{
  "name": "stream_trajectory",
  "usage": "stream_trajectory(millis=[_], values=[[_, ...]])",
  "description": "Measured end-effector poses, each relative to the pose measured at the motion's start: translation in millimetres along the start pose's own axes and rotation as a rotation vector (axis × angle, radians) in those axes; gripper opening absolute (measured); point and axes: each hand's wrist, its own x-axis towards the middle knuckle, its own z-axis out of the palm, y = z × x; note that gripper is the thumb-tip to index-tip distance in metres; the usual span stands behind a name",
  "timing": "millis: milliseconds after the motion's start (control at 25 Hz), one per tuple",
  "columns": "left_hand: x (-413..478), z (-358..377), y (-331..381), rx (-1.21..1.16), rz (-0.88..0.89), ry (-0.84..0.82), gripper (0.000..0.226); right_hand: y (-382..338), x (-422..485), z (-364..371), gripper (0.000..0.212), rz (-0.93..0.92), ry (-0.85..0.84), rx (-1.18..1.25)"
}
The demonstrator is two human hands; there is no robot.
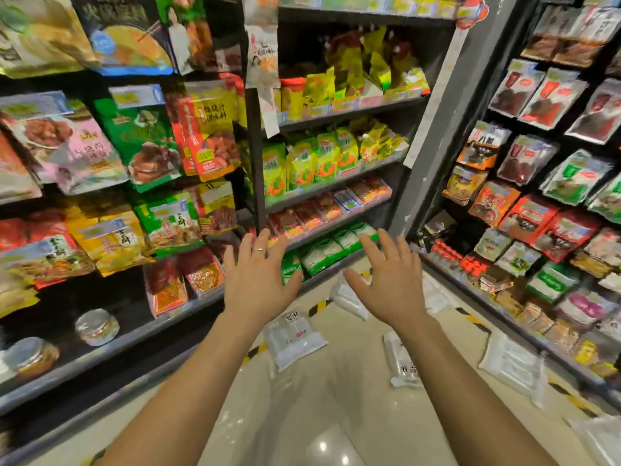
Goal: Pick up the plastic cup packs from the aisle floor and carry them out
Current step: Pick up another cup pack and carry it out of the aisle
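Several plastic cup packs (295,338) lie scattered on the glossy cream floor (319,415) between packed snack shelves (339,112), agree?
– Yes; left hand (258,284) and right hand (391,280) both spread wide, empty, above the packs

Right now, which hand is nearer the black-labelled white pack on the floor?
Left. The left hand hovers just up-left of the pack; the right hand is farther right.

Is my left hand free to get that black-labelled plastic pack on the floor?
Probably yes: the left hand is open and empty, and the black-labelled pack lies uncovered on the floor, nothing lying across it.
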Motion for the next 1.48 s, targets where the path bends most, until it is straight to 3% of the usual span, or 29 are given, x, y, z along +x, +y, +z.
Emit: stream_trajectory(millis=[240,400,520,600,720,1040,1280,1480], values=[[40,74,-17,0.005,-0.170,-0.047,0.071,17,82,73,0.085,-0.125,-0.102,0.057],[89,164,-32,-0.019,-0.295,-0.156,0.069,27,143,152,0.073,-0.184,-0.230,0.056],[123,232,-46,-0.041,-0.337,-0.160,0.068,38,189,215,0.074,-0.215,-0.292,0.050],[136,272,-58,-0.069,-0.405,-0.256,0.068,44,211,259,0.076,-0.222,-0.324,0.080],[150,346,-69,-0.041,-0.491,-0.364,0.072,59,241,343,0.081,-0.216,-0.401,0.135],[142,591,-61,-0.063,-0.660,-0.354,0.071,137,258,608,0.078,-0.228,-0.553,0.234],[111,797,-81,-0.095,-0.769,-0.353,0.076,186,260,819,0.072,-0.384,-0.545,0.126],[78,932,-121,-0.115,-0.849,-0.385,0.071,209,253,967,0.072,-0.362,-0.585,0.079]])
